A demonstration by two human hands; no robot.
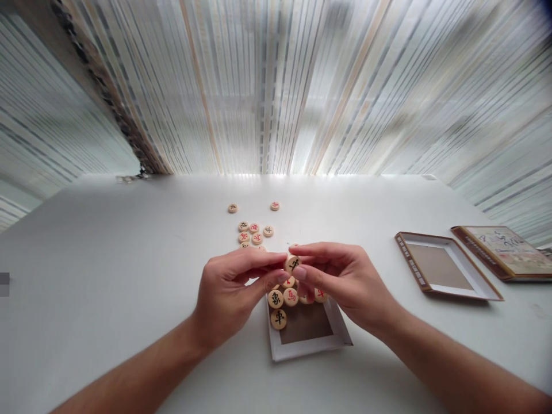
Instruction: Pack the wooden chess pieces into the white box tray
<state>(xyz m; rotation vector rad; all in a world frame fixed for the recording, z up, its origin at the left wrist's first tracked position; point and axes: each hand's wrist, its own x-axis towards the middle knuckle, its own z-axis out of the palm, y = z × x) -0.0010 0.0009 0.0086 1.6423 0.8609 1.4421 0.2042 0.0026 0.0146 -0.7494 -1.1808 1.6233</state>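
Both hands meet over the middle of the white table (129, 276), pinching one round wooden chess piece (294, 264) with a black character. My left hand (235, 287) grips it from the left with thumb and fingers, and my right hand (340, 279) grips it from the right. Just under the hands lies a shallow white box tray (308, 336) with a brown bottom, holding several more pieces (282, 302) with black and red characters at its far end.
Several loose pieces (254, 230) lie scattered on the table beyond the hands. At the right sit an open brown-edged box tray (444, 267) and a printed box lid (504, 250). A striped curtain hangs behind the table.
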